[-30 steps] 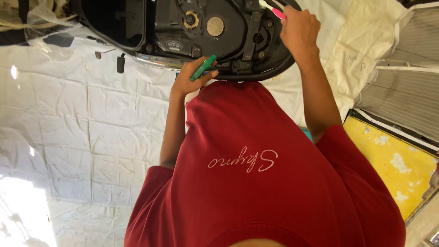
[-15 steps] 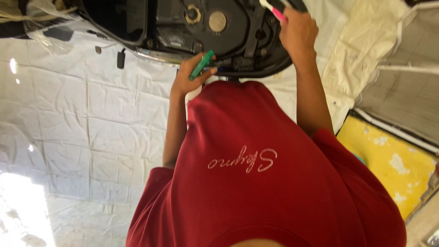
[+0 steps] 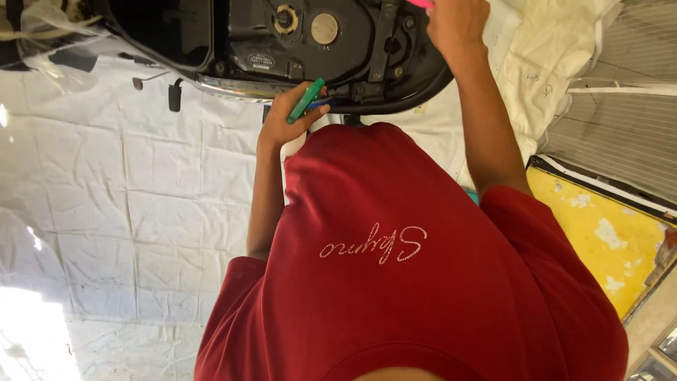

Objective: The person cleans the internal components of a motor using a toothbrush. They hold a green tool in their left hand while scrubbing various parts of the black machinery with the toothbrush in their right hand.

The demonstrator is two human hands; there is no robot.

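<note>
A green-handled tool (image 3: 305,101) is gripped in the left hand (image 3: 285,120) just above centre frame, fingers wrapped shut around it, its tip held against the lower rim of the black scooter body (image 3: 310,42) that spans the top. At the top edge, right of centre, a pink-handled tool (image 3: 421,3) — mostly cropped — is clasped in the closed right hand (image 3: 457,25). A creased white sheet (image 3: 106,183) is spread beneath — a yellow panel (image 3: 606,233) is seen at right.

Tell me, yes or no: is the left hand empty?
No, the left hand grips a green tool beside the black housing.
</note>
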